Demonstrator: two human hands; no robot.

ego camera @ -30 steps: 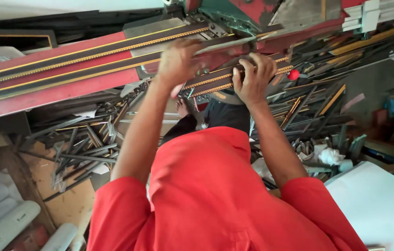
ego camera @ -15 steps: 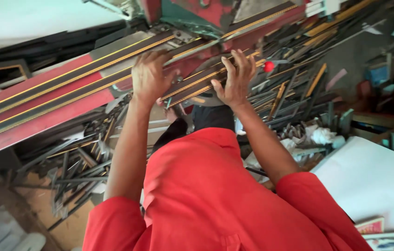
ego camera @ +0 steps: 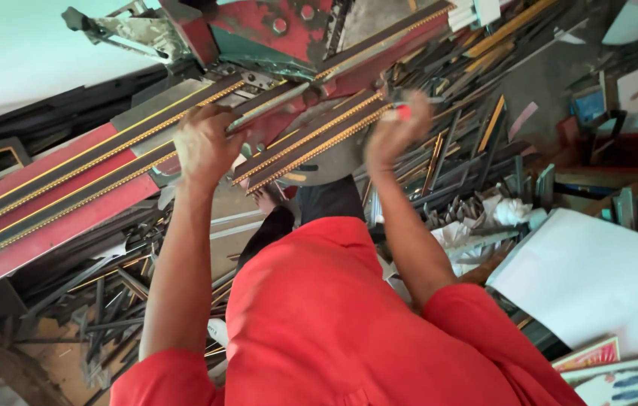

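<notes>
Far left of the scene: long dark moulding strips (ego camera: 56,199) with gold beaded edges lie side by side on the red bed (ego camera: 41,240) of a cutting machine, running from the near left up toward the far right.

Left hand (ego camera: 206,143): pressed palm-down on the strips just left of the red and green machine head (ego camera: 259,34), fingers curled over the far edge. It bears down on the stock; whether the fingers wrap fully round a strip cannot be told.

Centre: two shorter lengths of the same moulding (ego camera: 315,135) lie past the head, angled toward the right hand, resting on a grey metal plate (ego camera: 334,162).

Right hand (ego camera: 398,124): blurred, raised at the right end of those lengths, fingers drawn together round a small red-tipped object (ego camera: 404,111). What the object is cannot be told.

Handling judgement: the strips appear light, slim and rigid along their length, though long pieces would likely sag or whip if lifted from one end. The beaded gold face looks easily marked, so flat pressure on the plain back or sides seems safest, with support close to the cut.

Surroundings: offcuts (ego camera: 469,150) litter the floor at right, and a white sheet (ego camera: 597,278) lies near right.
</notes>
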